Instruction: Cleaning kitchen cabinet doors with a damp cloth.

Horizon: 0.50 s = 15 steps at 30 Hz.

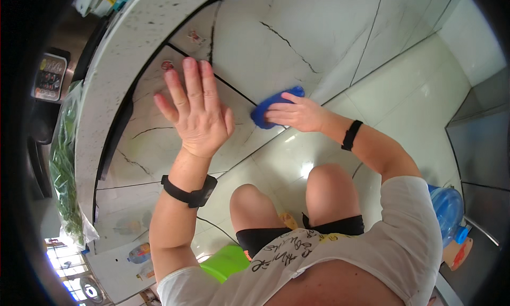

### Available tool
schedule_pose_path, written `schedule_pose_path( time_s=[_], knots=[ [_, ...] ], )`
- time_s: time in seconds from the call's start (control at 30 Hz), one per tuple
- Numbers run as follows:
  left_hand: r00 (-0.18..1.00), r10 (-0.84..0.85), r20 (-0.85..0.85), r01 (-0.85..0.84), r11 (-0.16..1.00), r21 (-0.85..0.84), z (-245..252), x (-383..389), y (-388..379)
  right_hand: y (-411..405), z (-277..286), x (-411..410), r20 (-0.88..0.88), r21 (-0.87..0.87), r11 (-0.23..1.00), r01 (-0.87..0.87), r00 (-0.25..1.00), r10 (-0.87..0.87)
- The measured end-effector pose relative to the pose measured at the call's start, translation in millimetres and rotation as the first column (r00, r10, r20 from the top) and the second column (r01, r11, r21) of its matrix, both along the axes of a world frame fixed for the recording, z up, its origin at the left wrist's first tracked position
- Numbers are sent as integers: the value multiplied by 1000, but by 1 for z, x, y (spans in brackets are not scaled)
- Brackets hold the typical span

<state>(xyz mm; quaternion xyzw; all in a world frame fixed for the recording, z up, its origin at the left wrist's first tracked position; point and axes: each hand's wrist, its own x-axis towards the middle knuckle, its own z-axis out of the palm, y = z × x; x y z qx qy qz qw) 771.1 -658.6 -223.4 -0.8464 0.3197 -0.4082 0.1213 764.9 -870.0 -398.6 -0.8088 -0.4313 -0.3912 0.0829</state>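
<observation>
A blue cloth [265, 108] lies under the fingers of my right hand [301, 114], pressed against the lower part of a white marbled cabinet panel [295, 39], near the seam where it meets the floor. My left hand [201, 114] is raised further left in front of the neighbouring panel [153, 146], palm towards me and fingers spread, holding nothing. Whether its back touches the panel I cannot tell. Small red stickers or marks [167, 65] show on the panel by the left fingertips. Both wrists wear black bands.
The speckled countertop edge [89, 118] curves along the left, with bagged green vegetables [67, 166] on it. A green plastic tub [225, 262] stands on the floor beside me. A large blue water bottle [448, 212] is at the right, near dark cabinet fronts [484, 142]. A cable [219, 229] crosses the tiles.
</observation>
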Motion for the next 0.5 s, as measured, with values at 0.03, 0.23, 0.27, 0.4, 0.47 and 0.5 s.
schedule_pose_path(
  time_s=[0.03,0.23,0.27,0.4,0.47,0.5],
  knots=[
    [1000,-8,-1,8,1000,10,-1,1,1,-1,3,-2,10,-109,994,8,1000,-7],
    [971,-239,-9,234,958,-166,2,2,17,44,167,7,98,470,871,142,972,-211],
    [933,-358,-30,341,910,-235,5,1,16,42,165,11,135,452,879,148,963,-232],
    [861,-476,-180,426,868,-256,20,-10,25,24,74,2,5,144,974,174,984,-177],
    [848,-493,-193,439,859,-263,21,-9,27,15,59,2,-33,31,986,162,986,-161],
    [850,-484,-205,429,865,-261,21,-10,28,14,64,2,0,52,990,132,991,-132]
  ],
)
